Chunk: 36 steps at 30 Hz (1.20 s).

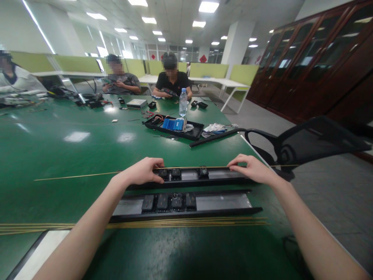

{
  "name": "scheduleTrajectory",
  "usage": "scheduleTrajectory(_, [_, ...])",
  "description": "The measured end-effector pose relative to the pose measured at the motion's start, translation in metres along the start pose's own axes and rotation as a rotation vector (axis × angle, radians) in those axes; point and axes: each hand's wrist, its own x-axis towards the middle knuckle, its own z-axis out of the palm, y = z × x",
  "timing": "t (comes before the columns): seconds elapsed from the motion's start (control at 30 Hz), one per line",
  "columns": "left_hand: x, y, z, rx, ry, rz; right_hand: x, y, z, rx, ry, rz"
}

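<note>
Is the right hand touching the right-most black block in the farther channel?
Apart. The head view shows bare silver floor of the farther channel between the right hand and the right-most black block.

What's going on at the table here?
A person's two bare hands are working at the far black-edged channel. The right hand pinches a long thin rod along its far edge; the left hand is at the rod too, by three visible black blocks, though its grip is unclear. The near channel lies untouched with four blocks inside, beside more rods.
</note>
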Motion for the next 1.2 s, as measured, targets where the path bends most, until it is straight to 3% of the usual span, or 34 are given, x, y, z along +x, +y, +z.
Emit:
scheduleTrajectory(0.4, [0.001,-0.003,0.001,-0.004,0.002,0.013,-0.003,0.016,-0.008,-0.023,-0.05,0.01])
scheduleTrajectory(1.2, [0.0,-0.003,0.001,0.017,0.004,0.029,-0.014,0.034,-0.03,-0.014,-0.076,0.174])
